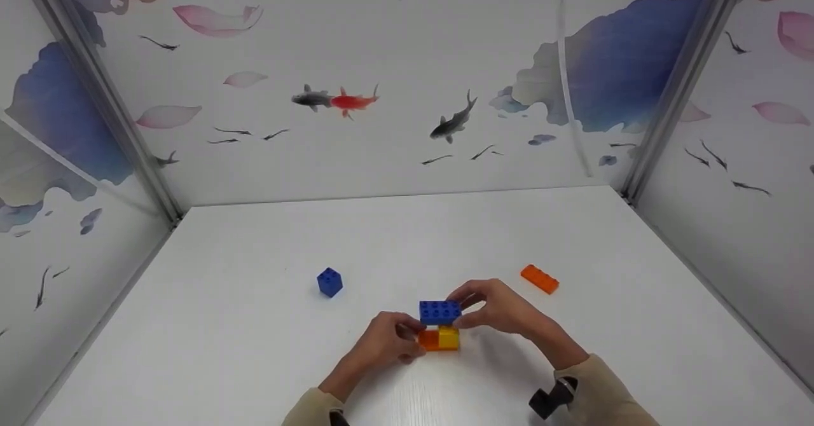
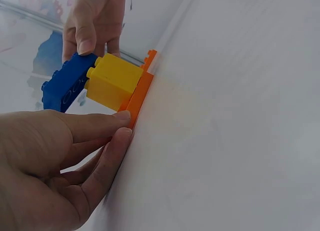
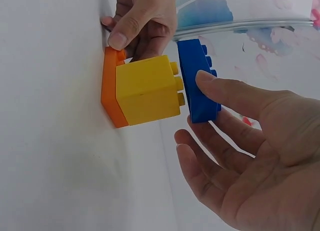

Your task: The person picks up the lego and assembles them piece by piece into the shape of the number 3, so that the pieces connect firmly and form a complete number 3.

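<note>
A flat orange brick (image 1: 428, 341) lies on the table, and a yellow brick (image 3: 150, 91) is stacked on its right end. My left hand (image 1: 386, 339) pinches the left end of the orange brick between thumb and fingers. Just above the yellow brick's studs is a long blue brick (image 1: 439, 312), slightly tilted. My right hand (image 1: 499, 306) grips its right end, thumb on the near side and fingers behind. In the right wrist view a narrow gap shows between the blue brick and the yellow studs.
A small blue brick (image 1: 329, 282) stands on the white table (image 1: 254, 248) to the left, beyond my left hand. Another flat orange brick (image 1: 539, 279) lies at the right, beyond my right hand. Printed panels (image 1: 394, 159) wall in the back and sides.
</note>
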Available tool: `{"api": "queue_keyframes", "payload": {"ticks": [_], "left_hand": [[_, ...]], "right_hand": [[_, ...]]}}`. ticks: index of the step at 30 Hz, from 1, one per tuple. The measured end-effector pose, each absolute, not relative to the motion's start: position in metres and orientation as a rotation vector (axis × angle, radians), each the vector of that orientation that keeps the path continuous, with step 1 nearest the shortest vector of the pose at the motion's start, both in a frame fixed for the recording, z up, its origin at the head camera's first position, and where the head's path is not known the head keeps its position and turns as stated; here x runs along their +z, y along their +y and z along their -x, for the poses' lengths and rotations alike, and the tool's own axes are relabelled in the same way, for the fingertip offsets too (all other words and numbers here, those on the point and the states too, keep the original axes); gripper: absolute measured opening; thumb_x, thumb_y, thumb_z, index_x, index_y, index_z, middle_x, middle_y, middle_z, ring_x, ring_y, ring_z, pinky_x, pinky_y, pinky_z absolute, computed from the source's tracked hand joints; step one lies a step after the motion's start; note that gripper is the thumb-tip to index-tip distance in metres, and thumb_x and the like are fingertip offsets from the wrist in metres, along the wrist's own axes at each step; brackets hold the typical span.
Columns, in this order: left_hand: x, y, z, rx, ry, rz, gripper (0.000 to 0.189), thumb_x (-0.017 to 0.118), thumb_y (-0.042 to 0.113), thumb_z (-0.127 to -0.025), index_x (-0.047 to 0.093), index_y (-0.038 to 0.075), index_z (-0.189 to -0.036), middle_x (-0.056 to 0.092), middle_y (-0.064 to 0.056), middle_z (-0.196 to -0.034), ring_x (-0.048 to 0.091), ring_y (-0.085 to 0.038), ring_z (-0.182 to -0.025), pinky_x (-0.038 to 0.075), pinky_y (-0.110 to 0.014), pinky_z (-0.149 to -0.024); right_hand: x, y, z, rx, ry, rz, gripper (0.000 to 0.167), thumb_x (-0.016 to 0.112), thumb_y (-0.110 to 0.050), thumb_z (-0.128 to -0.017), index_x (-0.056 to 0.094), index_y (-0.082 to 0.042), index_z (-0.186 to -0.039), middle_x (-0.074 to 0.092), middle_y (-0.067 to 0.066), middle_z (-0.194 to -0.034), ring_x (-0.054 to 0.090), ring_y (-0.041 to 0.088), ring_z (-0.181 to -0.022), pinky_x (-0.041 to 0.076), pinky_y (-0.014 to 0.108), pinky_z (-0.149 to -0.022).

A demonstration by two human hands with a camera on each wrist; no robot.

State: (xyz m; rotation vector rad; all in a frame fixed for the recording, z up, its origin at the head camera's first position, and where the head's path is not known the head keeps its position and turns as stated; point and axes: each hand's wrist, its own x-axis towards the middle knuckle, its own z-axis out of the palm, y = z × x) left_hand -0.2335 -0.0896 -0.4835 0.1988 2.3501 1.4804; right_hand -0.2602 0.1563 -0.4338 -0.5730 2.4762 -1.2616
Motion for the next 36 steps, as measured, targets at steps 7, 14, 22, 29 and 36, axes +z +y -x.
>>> {"api": "queue_keyframes", "payload": {"ticks": [7, 14, 22, 29, 36], "left_hand": [[-0.4828, -0.0891, 0.2341, 1.468, 2.360, -0.159, 0.035, 0.078, 0.002, -0.083, 0.070, 0.006, -0.116, 0.068, -0.005, -0.100, 0.063, -0.018, -0.078, 0.061, -0.027, -0.074], [-0.4843, -0.0896, 0.2347, 1.465, 2.374, -0.190, 0.034, 0.078, 0.002, -0.083, 0.070, 0.005, -0.116, 0.066, -0.006, -0.098, 0.062, -0.018, -0.079, 0.061, -0.027, -0.072], [-0.4851, -0.0906, 0.2346, 1.469, 2.381, -0.229, 0.029, 0.077, 0.002, -0.084, 0.071, 0.005, -0.113, 0.067, -0.006, -0.097, 0.063, -0.018, -0.078, 0.061, -0.027, -0.072], [-0.4837, -0.0907, 0.2349, 1.461, 2.386, -0.220, 0.031, 0.077, 0.002, -0.084, 0.070, 0.005, -0.114, 0.067, -0.006, -0.098, 0.063, -0.017, -0.079, 0.061, -0.026, -0.071], [-0.4836, -0.0897, 0.2349, 1.455, 2.390, -0.187, 0.032, 0.076, 0.002, -0.085, 0.070, 0.004, -0.116, 0.067, -0.006, -0.099, 0.063, -0.018, -0.081, 0.061, -0.027, -0.070]], "right_hand": [[-0.4354, 0.1537, 0.2609, -1.226, 2.491, 0.578, 0.033, 0.081, -0.018, -0.084, 0.072, -0.018, -0.116, 0.072, 0.004, -0.116, 0.066, 0.027, -0.112, 0.059, 0.042, -0.094], [-0.4371, 0.1546, 0.2597, -1.249, 2.455, 0.599, 0.033, 0.082, -0.023, -0.083, 0.072, -0.019, -0.114, 0.073, 0.003, -0.113, 0.065, 0.028, -0.113, 0.058, 0.042, -0.093], [-0.4365, 0.1569, 0.2593, -1.243, 2.437, 0.638, 0.032, 0.082, -0.023, -0.084, 0.072, -0.018, -0.114, 0.072, 0.004, -0.114, 0.065, 0.027, -0.112, 0.058, 0.042, -0.092], [-0.4381, 0.1567, 0.2590, -1.239, 2.417, 0.651, 0.032, 0.081, -0.022, -0.085, 0.071, -0.018, -0.115, 0.071, 0.005, -0.114, 0.066, 0.026, -0.111, 0.059, 0.041, -0.092], [-0.4437, 0.1574, 0.2607, -1.302, 2.363, 0.684, 0.031, 0.079, -0.019, -0.087, 0.069, -0.018, -0.116, 0.070, 0.008, -0.119, 0.067, 0.030, -0.113, 0.060, 0.041, -0.092]]}}
